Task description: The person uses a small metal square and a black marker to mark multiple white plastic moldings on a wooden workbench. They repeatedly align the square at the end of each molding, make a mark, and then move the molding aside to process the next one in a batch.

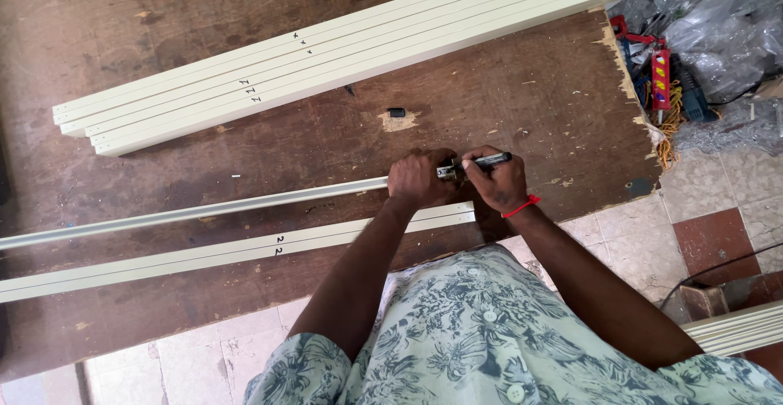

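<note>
The left hand [420, 178] closes over the near end of a long pale-grey metal channel strip [196, 212], pinning it to the worn brown wooden tabletop [506, 87], while the right hand [497, 183] pinches a black marker pen [489, 160], its tip at that same end.

Worn dark-brown wooden workbench [522, 87], chipped at far-right edge. On it: stack of long cream metal profiles [342, 54] at far side; small black block [396, 112] just nr side of stack; single cream channel [204, 209] + paired cream strips [204, 254] nearer still.
</note>
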